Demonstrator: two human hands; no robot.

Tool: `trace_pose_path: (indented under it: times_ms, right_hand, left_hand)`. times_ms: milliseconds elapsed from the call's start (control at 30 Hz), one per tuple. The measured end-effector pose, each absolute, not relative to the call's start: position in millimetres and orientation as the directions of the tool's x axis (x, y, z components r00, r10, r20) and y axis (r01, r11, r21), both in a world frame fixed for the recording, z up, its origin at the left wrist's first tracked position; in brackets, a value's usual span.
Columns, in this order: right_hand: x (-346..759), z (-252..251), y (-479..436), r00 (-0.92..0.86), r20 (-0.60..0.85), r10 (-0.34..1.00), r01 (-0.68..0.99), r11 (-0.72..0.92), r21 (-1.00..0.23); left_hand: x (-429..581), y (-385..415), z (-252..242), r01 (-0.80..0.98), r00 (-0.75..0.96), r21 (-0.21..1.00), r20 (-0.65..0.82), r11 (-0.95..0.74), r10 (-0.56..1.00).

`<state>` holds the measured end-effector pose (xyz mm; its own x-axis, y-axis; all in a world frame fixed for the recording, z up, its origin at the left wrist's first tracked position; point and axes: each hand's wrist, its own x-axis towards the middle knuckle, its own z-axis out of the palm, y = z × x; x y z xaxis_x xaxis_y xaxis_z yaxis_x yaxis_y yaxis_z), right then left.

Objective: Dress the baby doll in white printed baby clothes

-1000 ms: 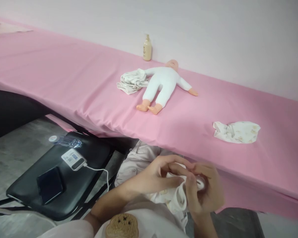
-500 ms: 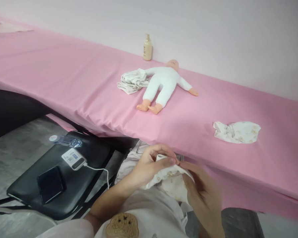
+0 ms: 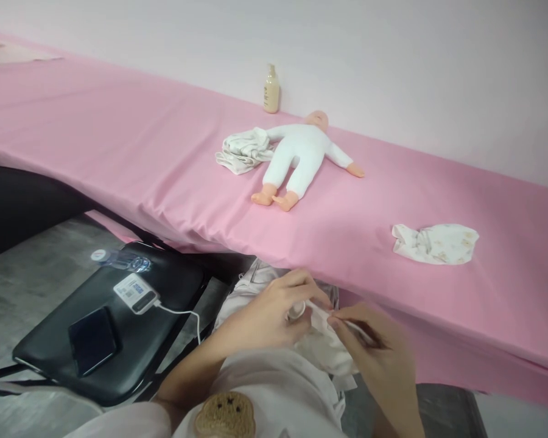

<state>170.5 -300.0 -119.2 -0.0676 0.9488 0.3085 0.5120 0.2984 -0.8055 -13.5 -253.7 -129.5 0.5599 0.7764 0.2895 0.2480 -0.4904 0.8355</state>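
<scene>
Low at the table's front edge, my left hand (image 3: 271, 310) has its fingers curled around one end of a small white baby garment (image 3: 322, 350). Its exact kind is hidden by the folds and my fingers. My right hand (image 3: 381, 350) pinches the garment's edge between thumb and fingertips, just right of the left hand. On the table to the right lies a similar small white cloth piece (image 3: 450, 243) with a faint print, gathered toward one end. Farther back a baby doll (image 3: 301, 149) in a white suit rests on its back, beside a folded white cloth (image 3: 245, 149).
Pink sheeting (image 3: 132, 134) covers the long table along the wall. A pump bottle (image 3: 271, 91) stands at the back. To my left, a black chair seat (image 3: 164, 280) holds a phone (image 3: 92, 340), a white cabled device (image 3: 136, 293) and a clear plastic bottle (image 3: 121, 260).
My left hand has turned so its back faces up more, and the garment's edge has shifted between my hands. My right fingers have moved slightly down. The things on the table stay put.
</scene>
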Motion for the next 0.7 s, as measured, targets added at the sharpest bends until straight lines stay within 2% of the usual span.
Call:
trace_pose_path:
  times_ms: [133,267,367,467,567,633,700]
  right_hand:
    - [171,-118,-299,-0.059,0.379,0.924,0.559,0.345,-0.754]
    - [169,-122,-297,-0.065,0.418,0.906,0.624,0.364,-0.691]
    - [171,-125,-297,-0.077,0.461,0.884,0.661,0.391,-0.641]
    - [178,-126,-300,-0.123,0.469,0.875,0.675,0.420,-0.607]
    - [188,-126,-303,-0.180,0.415,0.892,0.670,0.420,-0.612]
    - [192,-128,-304,-0.183,0.402,0.897,0.667,0.414,-0.620]
    - [194,-130,-303,-0.153,0.450,0.880,0.691,0.421,-0.587]
  left_hand:
    - [-9,-251,-146,0.324,0.420,0.705,0.490,-0.631,0.764]
    - [-4,-249,-155,0.429,0.257,0.547,0.689,-0.719,0.677]
    - [-7,-247,-152,0.464,0.172,0.515,0.746,-0.721,0.644]
    - [-16,-244,-146,0.480,0.094,0.585,0.706,-0.653,0.702]
    - [-28,-240,-143,0.511,0.001,0.676,0.617,-0.530,0.787]
    - [-35,-237,-144,0.455,-0.034,0.780,0.497,-0.429,0.867]
    - [-42,-235,-145,0.334,0.005,0.884,0.346,-0.328,0.938]
